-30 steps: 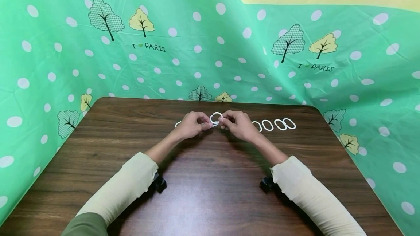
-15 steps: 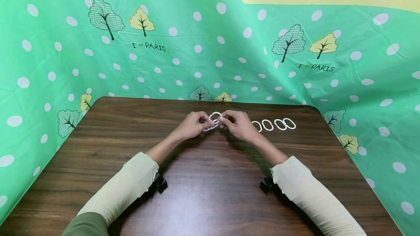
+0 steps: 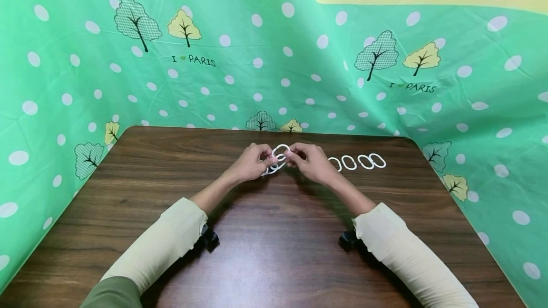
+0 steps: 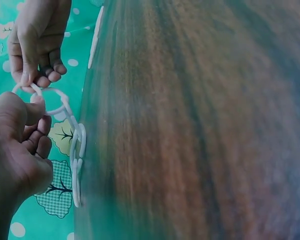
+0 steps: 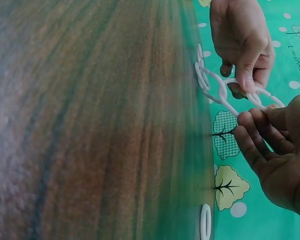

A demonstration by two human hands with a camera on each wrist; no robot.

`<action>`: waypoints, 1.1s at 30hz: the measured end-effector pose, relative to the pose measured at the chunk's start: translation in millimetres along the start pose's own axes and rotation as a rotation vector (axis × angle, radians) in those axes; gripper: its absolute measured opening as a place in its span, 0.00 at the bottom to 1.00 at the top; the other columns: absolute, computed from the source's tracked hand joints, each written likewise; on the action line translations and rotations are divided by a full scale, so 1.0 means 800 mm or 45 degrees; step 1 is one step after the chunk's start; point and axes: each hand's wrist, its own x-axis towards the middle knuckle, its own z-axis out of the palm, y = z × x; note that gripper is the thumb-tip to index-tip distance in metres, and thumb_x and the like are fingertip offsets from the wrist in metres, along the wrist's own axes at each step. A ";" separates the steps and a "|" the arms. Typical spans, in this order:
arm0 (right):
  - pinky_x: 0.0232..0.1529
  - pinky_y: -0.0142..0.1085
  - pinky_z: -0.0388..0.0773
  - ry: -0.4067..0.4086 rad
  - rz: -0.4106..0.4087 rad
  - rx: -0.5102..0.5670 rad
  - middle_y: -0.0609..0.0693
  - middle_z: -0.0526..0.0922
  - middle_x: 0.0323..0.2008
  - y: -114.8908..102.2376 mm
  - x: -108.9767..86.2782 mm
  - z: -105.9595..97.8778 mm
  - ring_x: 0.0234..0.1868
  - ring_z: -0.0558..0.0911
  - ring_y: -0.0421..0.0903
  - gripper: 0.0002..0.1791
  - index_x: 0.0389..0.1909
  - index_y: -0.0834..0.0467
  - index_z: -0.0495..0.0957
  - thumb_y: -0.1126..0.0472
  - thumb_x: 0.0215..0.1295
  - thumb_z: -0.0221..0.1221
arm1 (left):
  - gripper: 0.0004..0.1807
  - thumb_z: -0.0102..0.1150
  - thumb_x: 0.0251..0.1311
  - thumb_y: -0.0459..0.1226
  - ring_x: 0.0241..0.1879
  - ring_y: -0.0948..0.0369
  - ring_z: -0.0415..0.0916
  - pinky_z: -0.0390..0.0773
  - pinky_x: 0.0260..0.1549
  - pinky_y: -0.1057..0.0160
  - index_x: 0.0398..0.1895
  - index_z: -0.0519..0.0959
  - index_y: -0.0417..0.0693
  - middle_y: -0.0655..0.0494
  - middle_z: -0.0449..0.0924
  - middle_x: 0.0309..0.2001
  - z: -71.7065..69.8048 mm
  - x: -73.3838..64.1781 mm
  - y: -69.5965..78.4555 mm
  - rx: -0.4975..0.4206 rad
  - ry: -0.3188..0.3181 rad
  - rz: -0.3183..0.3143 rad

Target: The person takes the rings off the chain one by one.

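In the head view my left hand and right hand meet just above the far part of the table. Both pinch at a white plastic link that stands up between their fingertips. A chain of joined white links hangs from the fingers of my left hand, its lower end down by the tabletop in the left wrist view. From the right wrist side, the thumb and forefinger of my right hand grip the upper link. The fingers partly hide where the upper links meet.
Several loose white links lie in a row on the brown wooden table, right of my right hand. Behind the table hangs a green dotted cloth. Dark wrist cameras sit under both sleeves.
The white link left of my left hand has gone from sight there, and more of the chain shows below and between my hands. Both hands stay almost in place.
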 end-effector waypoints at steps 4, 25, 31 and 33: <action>0.39 0.31 0.85 -0.017 0.015 0.027 0.58 0.94 0.36 -0.003 0.001 -0.002 0.39 0.91 0.55 0.10 0.45 0.62 0.89 0.60 0.85 0.63 | 0.09 0.73 0.75 0.46 0.44 0.57 0.72 0.73 0.48 0.55 0.36 0.86 0.55 0.59 0.87 0.36 -0.001 -0.003 0.002 0.021 0.019 0.008; 0.50 0.50 0.92 0.018 0.130 0.043 0.62 0.93 0.39 0.003 0.004 -0.039 0.43 0.93 0.60 0.16 0.55 0.70 0.86 0.59 0.89 0.59 | 0.05 0.73 0.74 0.35 0.38 0.60 0.83 0.82 0.43 0.65 0.45 0.88 0.42 0.49 0.90 0.40 -0.021 -0.025 0.057 -0.176 0.044 -0.035; 0.44 0.36 0.91 0.048 0.157 -0.050 0.64 0.93 0.41 0.026 0.003 -0.067 0.45 0.93 0.62 0.17 0.57 0.72 0.86 0.59 0.88 0.60 | 0.07 0.73 0.75 0.37 0.41 0.58 0.84 0.82 0.44 0.65 0.46 0.87 0.42 0.49 0.90 0.41 -0.021 -0.026 0.057 -0.174 0.074 -0.038; 0.40 0.28 0.87 0.056 0.169 -0.092 0.64 0.93 0.40 0.036 0.002 -0.076 0.44 0.93 0.62 0.17 0.56 0.71 0.86 0.59 0.88 0.60 | 0.07 0.73 0.76 0.37 0.41 0.58 0.84 0.82 0.43 0.65 0.46 0.87 0.42 0.49 0.90 0.41 -0.021 -0.027 0.057 -0.176 0.080 -0.043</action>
